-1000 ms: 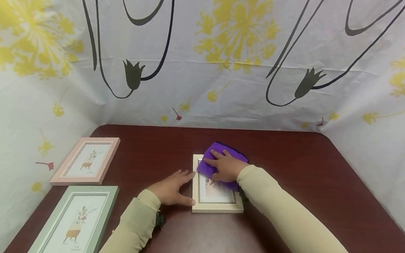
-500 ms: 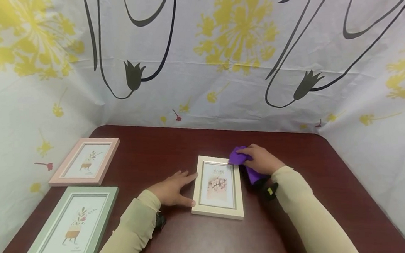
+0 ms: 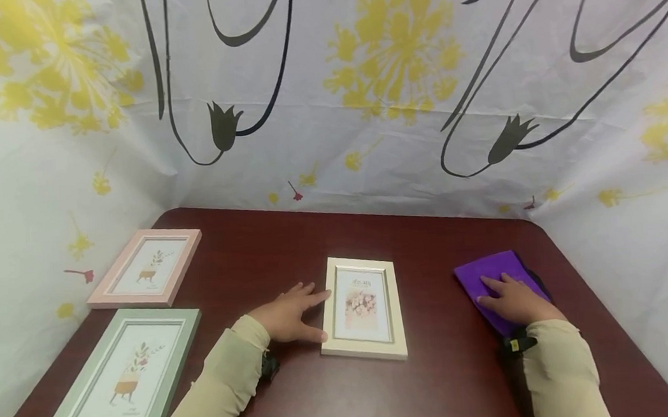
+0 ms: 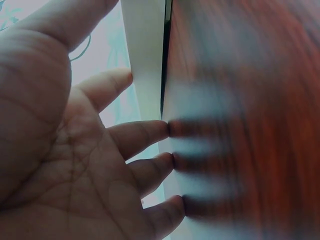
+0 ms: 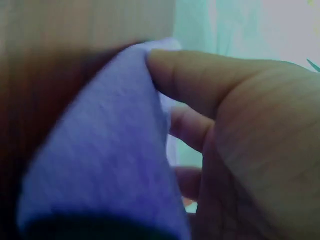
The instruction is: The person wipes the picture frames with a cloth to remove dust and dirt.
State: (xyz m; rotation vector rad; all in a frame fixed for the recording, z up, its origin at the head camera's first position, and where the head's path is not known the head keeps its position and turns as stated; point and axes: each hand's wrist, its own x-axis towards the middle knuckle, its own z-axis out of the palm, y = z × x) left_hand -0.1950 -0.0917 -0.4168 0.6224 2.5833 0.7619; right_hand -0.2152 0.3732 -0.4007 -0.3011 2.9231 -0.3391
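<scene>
A cream picture frame (image 3: 397,310) with a pink blossom print lies face up in the middle of the table. My left hand (image 3: 289,314) rests on the table at the frame's left side, with thumb and index fingertip at its border. In the left wrist view, the spread fingers (image 4: 140,137) of that hand reach down to the wood. To the right, a folded purple cloth (image 3: 493,269) lies on the table beneath my right hand (image 3: 514,299), fingers spread over it. The right wrist view has the thumb (image 5: 185,70) against the edge of the cloth (image 5: 110,150).
At the left of the table (image 3: 255,239) lie a pink picture frame (image 3: 185,265) and, nearer, a green picture frame (image 3: 174,365), both with a plant-pot print. A white hanging (image 3: 307,140) with flower patterns surrounds the table at the back and sides.
My right hand has slid the purple cloth off the cream frame and across to the right side of the table, uncovering the blossom print. The left hand has stayed beside the frame.
</scene>
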